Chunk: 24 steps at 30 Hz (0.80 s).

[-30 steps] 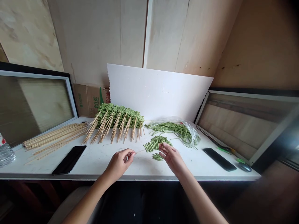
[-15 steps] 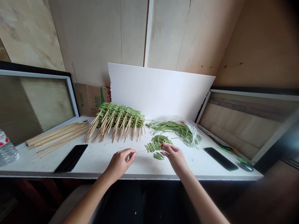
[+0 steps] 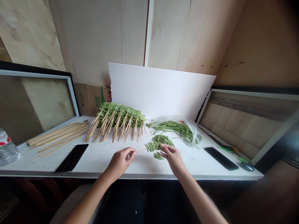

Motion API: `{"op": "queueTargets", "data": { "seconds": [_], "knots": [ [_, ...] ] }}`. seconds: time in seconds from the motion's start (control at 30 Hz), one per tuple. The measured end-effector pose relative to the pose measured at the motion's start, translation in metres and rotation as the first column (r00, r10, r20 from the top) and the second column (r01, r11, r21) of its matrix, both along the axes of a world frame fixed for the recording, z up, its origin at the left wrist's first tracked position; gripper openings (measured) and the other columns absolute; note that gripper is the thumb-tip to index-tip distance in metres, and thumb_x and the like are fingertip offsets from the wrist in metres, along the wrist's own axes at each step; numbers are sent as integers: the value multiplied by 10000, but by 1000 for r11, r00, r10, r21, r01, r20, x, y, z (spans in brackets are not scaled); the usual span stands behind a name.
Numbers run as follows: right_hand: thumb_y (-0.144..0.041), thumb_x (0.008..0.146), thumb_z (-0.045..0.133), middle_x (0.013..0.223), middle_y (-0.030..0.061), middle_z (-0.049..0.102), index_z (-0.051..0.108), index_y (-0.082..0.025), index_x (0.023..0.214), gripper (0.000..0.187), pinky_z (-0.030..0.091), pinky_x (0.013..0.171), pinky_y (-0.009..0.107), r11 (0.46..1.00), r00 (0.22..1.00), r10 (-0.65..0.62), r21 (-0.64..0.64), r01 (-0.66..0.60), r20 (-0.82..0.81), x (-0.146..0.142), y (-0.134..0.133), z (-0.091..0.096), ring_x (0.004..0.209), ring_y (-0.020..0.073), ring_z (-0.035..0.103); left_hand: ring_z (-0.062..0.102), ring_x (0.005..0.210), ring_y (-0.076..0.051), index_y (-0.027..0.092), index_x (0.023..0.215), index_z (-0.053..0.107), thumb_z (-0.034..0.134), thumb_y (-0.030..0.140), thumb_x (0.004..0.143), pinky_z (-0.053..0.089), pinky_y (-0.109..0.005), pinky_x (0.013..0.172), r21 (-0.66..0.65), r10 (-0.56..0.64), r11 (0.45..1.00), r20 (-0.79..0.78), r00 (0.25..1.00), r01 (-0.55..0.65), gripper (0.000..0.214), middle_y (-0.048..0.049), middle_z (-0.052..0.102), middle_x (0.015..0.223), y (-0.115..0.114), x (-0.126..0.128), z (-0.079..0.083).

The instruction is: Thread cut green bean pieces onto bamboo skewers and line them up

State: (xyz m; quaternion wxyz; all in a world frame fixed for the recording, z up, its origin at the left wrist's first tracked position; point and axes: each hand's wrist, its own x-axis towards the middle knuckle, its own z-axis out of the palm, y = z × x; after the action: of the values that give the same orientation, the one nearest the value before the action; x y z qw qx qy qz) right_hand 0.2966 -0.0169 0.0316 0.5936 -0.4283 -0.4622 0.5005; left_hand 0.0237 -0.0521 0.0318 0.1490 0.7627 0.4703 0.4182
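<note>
At the far left of our desk (image 3: 37,166) we see a clear bottle (image 3: 8,151) with a red and white label, in front of a framed pane (image 3: 53,102) leaning back. Just right of the bottle lie our loose sticks (image 3: 58,133), with a dark phone (image 3: 72,158) in front of them. Behind, a cardboard box (image 3: 93,96) stands against the wall, and before it we have a stack of loaded skewers (image 3: 121,113), green pieces to the back, bare stick ends towards us. Our left hand (image 3: 121,161) comes next, thumb and forefinger pinching the bare end of a skewer (image 3: 141,150). A row of cut green pieces (image 3: 152,146) sits crosswise on that skewer, above the desk between our hands. Under and behind it lie a small group of pieces (image 3: 158,156) and a larger pile (image 3: 164,139). Our right hand (image 3: 173,157) has its fingers drawn close at the row's right end; we cannot tell whether they grip a piece. Beyond, long green stalks (image 3: 170,128) spill from a clear bag (image 3: 197,137). Farther right we find a black slab (image 3: 221,158), then a mouse (image 3: 247,166).
</note>
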Motion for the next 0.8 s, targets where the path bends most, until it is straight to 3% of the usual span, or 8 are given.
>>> {"op": "queueTargets", "data": {
  "seconds": [0.07,0.13,0.23,0.3,0.37,0.53,0.7,0.8],
  "knots": [
    [-569,819,766,1068,98,771,807,-195,1017,425,629,819,403,999,993,12,51,-18,118,7,3,5,1071,300,694,658,754,-164,222,987,692,519,318,1008,498,-227,673,-16,7,1000,20,1000,-7,200,-31,731,866,1,-1,1],
    [-575,900,654,1100,111,772,796,-204,1071,433,607,807,419,992,930,-19,122,-27,366,18,7,6,1069,314,690,661,749,-166,216,990,682,521,332,1007,498,-232,672,-35,15,999,42,999,-14,199,-29,729,850,1,-1,2],
    [-476,923,617,1004,120,782,815,-201,956,341,538,872,456,971,620,-173,239,-23,765,35,16,-6,986,326,677,675,773,-170,214,992,679,525,340,1004,504,-241,697,-57,25,998,66,998,-21,199,-29,732,854,2,-1,0],
    [-389,909,621,930,113,775,813,-207,873,268,495,903,454,959,417,-249,283,-20,874,43,22,-20,976,335,651,682,795,-175,214,989,681,528,338,1001,506,-246,713,-65,26,998,73,997,-21,197,-33,739,868,3,-1,-1],
    [-328,896,624,872,104,759,809,-218,831,225,472,894,429,956,318,-273,292,-10,908,47,27,-34,964,331,634,685,808,-178,216,988,682,528,338,1000,505,-249,717,-69,22,997,76,997,-17,196,-34,742,880,3,-1,-2],
    [-271,845,662,825,82,741,799,-225,790,155,442,895,408,952,362,-290,305,16,886,48,33,-49,900,299,625,678,822,-173,220,990,680,521,351,1009,501,-245,721,-84,-9,996,86,996,16,206,-26,735,891,3,0,-4],
    [-323,866,633,889,100,764,783,-191,855,200,488,848,398,954,453,-284,298,41,845,47,33,-41,927,299,660,676,842,-171,217,999,680,520,361,1013,506,-243,735,-95,-34,995,94,995,43,215,-28,730,906,3,0,-6],
    [-414,883,655,953,98,784,782,-179,984,286,532,781,349,972,625,-203,234,32,754,45,30,-28,880,256,701,677,841,-175,214,1001,680,522,361,1012,512,-246,739,-97,-37,994,97,995,46,217,-32,730,903,3,0,-6]
  ]
}}
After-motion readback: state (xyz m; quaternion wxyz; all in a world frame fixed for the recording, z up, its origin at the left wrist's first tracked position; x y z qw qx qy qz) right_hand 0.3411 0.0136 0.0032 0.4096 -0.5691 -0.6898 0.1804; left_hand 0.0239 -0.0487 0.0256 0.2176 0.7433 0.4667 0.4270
